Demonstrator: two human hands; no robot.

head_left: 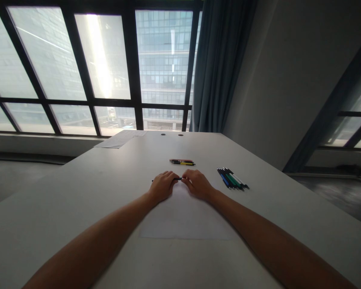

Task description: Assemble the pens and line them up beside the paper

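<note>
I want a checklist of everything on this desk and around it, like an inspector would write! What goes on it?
Surface: pale table with a white paper sheet under the hands.
Job's things: a dark pen gripped at both ends.
Clutter: two pens lying beyond the hands; a row of pens to the right; papers at the far edge.
Grippers: left hand and right hand both closed on the dark pen, resting on the sheet.
Cables: nothing seen; two round holes in the table.
Surroundings: big window, grey curtain, plain wall.
</note>
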